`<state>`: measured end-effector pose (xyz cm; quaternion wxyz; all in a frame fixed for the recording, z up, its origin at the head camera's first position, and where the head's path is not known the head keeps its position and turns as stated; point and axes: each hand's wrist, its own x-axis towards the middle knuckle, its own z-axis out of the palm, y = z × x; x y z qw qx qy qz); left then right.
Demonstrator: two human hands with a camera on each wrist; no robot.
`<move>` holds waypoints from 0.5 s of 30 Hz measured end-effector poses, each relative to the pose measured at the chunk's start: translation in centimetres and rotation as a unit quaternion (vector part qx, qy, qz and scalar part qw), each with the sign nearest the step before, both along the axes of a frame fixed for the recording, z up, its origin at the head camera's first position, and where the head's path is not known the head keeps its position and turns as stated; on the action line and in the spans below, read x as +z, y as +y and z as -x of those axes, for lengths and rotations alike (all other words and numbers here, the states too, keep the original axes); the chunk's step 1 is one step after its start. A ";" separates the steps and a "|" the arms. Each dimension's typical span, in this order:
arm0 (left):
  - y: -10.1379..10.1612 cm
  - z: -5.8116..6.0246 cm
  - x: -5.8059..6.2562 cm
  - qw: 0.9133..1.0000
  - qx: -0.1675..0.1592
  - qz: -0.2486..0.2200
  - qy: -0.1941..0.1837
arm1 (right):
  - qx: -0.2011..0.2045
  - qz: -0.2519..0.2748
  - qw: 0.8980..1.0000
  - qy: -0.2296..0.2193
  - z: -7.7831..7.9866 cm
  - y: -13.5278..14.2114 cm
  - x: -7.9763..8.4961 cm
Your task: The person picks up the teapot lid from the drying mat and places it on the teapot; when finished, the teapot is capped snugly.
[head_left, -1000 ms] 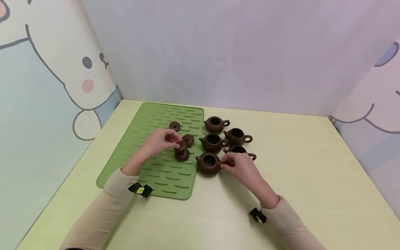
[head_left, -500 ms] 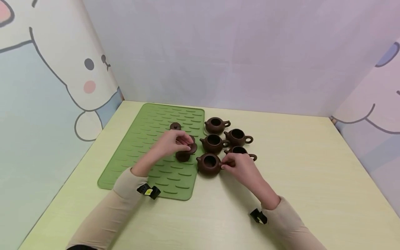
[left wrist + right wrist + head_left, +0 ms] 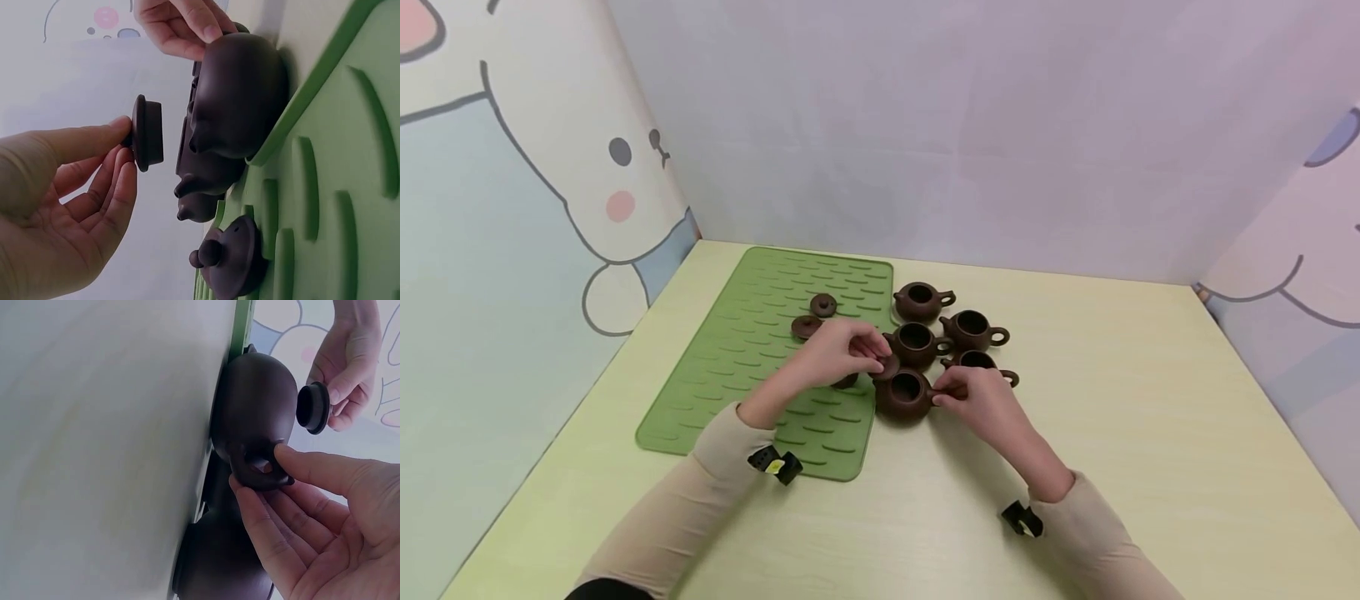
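My left hand (image 3: 829, 358) pinches a dark brown teapot lid (image 3: 149, 132) by its knob. In the left wrist view the lid hangs apart from any pot, its inner rim facing the nearest teapot (image 3: 901, 402). That small brown teapot stands without a lid at the mat's right edge. Its loop handle (image 3: 261, 481) is pinched between the thumb and fingers of my right hand (image 3: 988, 410). Other lids lie knob up on the green mat: one lid (image 3: 823, 305) at the back, another lid (image 3: 805, 327) by my left hand, and a lid (image 3: 846, 381) mostly hidden under it.
Behind the held pot stand several more open teapots, including a middle teapot (image 3: 914, 343), a far teapot (image 3: 919, 300) and a right teapot (image 3: 972, 328). The ridged green mat (image 3: 730, 400) covers the table's left part. Pale table (image 3: 1135, 400) extends to the right.
My left hand has carried the lid rightward from above the mat lids to beside the nearest teapot's mouth. One mat lid has come back into view. My right hand keeps its hold.
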<state>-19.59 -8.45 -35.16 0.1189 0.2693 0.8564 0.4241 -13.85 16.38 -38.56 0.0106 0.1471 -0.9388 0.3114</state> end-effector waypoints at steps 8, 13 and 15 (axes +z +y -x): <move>1.2 -0.2 -0.2 1.000 -0.021 -0.003 0.006 | 0.000 0.011 1.000 -0.009 0.2 0.1 0.0; 1.9 -0.4 -0.3 1.000 -0.027 0.006 0.003 | -0.002 0.024 1.000 -0.018 0.1 0.1 0.0; 2.1 -0.5 -0.3 0.999 -0.029 0.011 0.006 | -0.001 0.030 0.999 -0.020 0.2 0.2 0.0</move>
